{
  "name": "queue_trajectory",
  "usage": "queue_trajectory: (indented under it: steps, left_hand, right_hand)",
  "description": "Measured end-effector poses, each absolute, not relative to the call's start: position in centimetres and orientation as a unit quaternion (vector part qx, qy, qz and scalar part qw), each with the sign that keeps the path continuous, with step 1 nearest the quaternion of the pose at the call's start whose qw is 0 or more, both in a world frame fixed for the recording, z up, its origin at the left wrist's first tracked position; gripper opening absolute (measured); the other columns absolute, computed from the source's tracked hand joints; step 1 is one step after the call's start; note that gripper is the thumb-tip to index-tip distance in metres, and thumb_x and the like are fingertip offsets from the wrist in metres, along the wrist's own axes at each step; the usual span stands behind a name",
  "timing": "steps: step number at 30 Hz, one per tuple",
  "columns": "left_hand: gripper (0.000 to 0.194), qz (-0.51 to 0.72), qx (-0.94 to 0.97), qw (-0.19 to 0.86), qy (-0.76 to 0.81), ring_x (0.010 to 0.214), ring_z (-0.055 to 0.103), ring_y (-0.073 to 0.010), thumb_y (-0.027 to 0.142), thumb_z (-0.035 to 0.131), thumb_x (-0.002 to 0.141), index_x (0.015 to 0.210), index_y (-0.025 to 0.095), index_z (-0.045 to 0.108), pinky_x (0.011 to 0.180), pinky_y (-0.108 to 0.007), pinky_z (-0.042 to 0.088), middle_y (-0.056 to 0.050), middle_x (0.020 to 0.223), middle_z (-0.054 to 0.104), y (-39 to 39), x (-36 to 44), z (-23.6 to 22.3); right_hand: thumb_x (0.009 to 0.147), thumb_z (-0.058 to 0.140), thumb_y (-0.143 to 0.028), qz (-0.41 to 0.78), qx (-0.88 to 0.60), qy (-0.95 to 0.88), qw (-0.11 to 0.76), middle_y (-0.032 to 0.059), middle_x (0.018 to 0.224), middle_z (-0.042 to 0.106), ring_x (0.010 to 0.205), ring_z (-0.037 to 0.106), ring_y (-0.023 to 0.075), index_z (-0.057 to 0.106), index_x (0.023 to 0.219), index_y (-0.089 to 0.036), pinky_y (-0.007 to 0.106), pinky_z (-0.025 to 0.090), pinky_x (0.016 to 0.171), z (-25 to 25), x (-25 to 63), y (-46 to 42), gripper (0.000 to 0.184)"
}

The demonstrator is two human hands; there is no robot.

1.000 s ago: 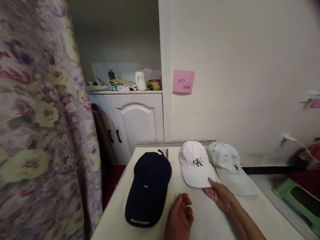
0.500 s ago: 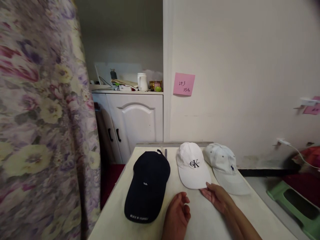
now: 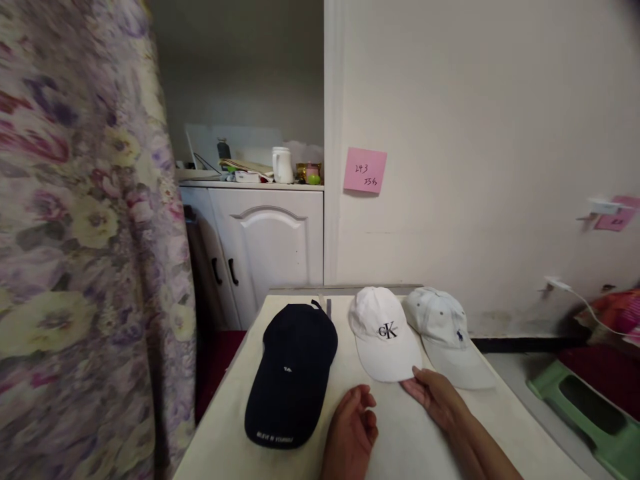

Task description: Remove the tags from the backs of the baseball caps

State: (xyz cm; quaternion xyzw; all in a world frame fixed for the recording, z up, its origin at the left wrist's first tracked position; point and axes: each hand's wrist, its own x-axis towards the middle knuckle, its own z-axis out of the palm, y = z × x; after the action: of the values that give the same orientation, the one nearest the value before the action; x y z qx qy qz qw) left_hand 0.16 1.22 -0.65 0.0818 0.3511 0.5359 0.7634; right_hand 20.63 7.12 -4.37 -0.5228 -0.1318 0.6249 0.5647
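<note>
Three caps lie in a row on a cream table (image 3: 480,427): a dark navy cap (image 3: 293,370) at the left, a white cap (image 3: 383,333) with a black logo in the middle, a pale blue cap (image 3: 447,333) at the right. My right hand (image 3: 437,400) lies flat with fingers stretched out, its fingertips touching the brim of the white cap. Beside the navy cap's brim, my left hand (image 3: 353,433) rests on the table with fingers loosely curled and nothing visible in them.
A flowered curtain (image 3: 85,253) hangs close on the left. Behind the table is a white cupboard (image 3: 267,243) with a jug and small items on top. A pink note (image 3: 365,171) is stuck on the wall. A green stool (image 3: 590,407) stands at the right.
The view has drifted slightly right and down. Both hands and the three caps stay about where they were.
</note>
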Motion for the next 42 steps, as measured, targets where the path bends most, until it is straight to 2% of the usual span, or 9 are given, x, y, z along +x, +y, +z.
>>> queue_trajectory:
  steps: [4,9,16,22,26,29,34,38,42]
  left_hand:
    - [0.009,0.531,0.083,0.764,0.356,0.056,0.056,-0.0073,0.016,0.057,0.097,0.093,0.014,0.065,0.054,-0.018,0.044,0.0,0.078,0.062,1.3,0.2,-0.7]
    - [0.007,0.532,0.087,0.761,0.361,0.057,0.056,-0.0075,0.016,0.059,0.095,0.094,0.014,0.066,0.055,-0.018,0.045,-0.001,0.079,0.063,1.5,0.1,-0.9]
    - [0.01,0.532,0.095,0.759,0.363,0.055,0.056,-0.0069,0.015,0.057,0.096,0.092,0.013,0.066,0.052,-0.018,0.044,-0.001,0.078,0.063,1.4,0.1,-0.5]
    - [0.008,0.532,0.106,0.754,0.37,0.054,0.056,-0.007,0.014,0.06,0.094,0.091,0.013,0.067,0.051,-0.017,0.044,-0.001,0.076,0.063,1.6,0.1,-0.5]
    - [0.003,0.531,0.129,0.746,0.382,0.055,0.056,-0.0065,0.016,0.066,0.09,0.092,0.013,0.067,0.052,-0.017,0.044,-0.001,0.077,0.063,1.8,0.1,-1.0]
    - [0.015,0.533,0.174,0.729,0.392,0.056,0.057,-0.0071,0.022,0.075,0.082,0.092,0.014,0.068,0.052,-0.017,0.043,-0.001,0.078,0.064,1.9,0.2,-1.4]
    - [0.029,0.561,0.309,0.633,0.435,0.044,0.048,-0.0067,0.036,0.085,0.068,0.079,0.017,0.067,0.042,-0.018,0.032,0.001,0.065,0.063,2.3,0.3,-1.9]
    - [0.022,0.574,0.388,0.533,0.486,0.043,0.046,-0.009,0.034,0.081,0.07,0.078,0.019,0.067,0.043,-0.02,0.032,0.002,0.06,0.062,2.4,0.0,-1.5]
    - [0.018,0.589,0.415,0.439,0.538,0.051,0.05,-0.0143,0.035,0.076,0.073,0.078,0.019,0.069,0.05,-0.025,0.038,0.001,0.059,0.061,1.8,-1.5,-0.9]
  right_hand:
    - [0.099,0.062,-0.02,0.631,-0.545,-0.163,0.528,0.0009,0.078,0.073,0.066,0.072,0.0138,0.066,0.088,-0.011,0.027,0.062,0.061,-4.2,20.5,6.8,0.015]
    - [0.1,0.058,-0.022,0.632,-0.567,-0.19,0.493,0.0093,0.066,0.076,0.057,0.073,0.0157,0.065,0.079,-0.008,0.024,0.061,0.054,-4.0,20.3,6.2,0.026]
    - [0.099,0.062,-0.027,0.633,-0.58,-0.198,0.473,-0.0004,0.063,0.072,0.051,0.068,0.0114,0.063,0.075,-0.012,0.021,0.057,0.049,-3.9,20.4,5.9,0.028]
    - [0.098,0.06,-0.023,0.641,-0.569,-0.203,0.474,0.0001,0.066,0.073,0.055,0.07,0.0112,0.063,0.074,-0.013,0.021,0.057,0.051,-3.6,20.2,5.4,0.026]
    - [0.089,0.064,-0.02,0.634,-0.559,-0.233,0.48,0.0063,0.06,0.075,0.047,0.068,0.0125,0.06,0.07,-0.014,0.018,0.052,0.045,-3.7,19.4,5.0,0.02]
    - [0.075,0.075,-0.028,0.622,-0.546,-0.259,0.498,0.0067,0.051,0.072,0.037,0.062,0.0127,0.057,0.067,-0.017,0.016,0.044,0.035,-4.1,18.9,4.7,0.022]
    - [0.06,0.082,-0.045,0.591,-0.508,-0.285,0.558,0.0009,0.052,0.071,0.035,0.056,0.0096,0.058,0.071,-0.018,0.015,0.036,0.033,-4.7,19.2,4.4,0.038]
    - [0.061,0.083,-0.047,0.569,-0.501,-0.303,0.578,-0.0002,0.054,0.071,0.036,0.054,0.0082,0.06,0.073,-0.018,0.016,0.036,0.035,-5.1,19.2,4.5,0.039]
    - [0.062,0.084,-0.046,0.557,-0.499,-0.321,0.581,-0.0011,0.054,0.07,0.036,0.053,0.0079,0.06,0.072,-0.017,0.016,0.036,0.035,-5.2,18.8,4.5,0.038]
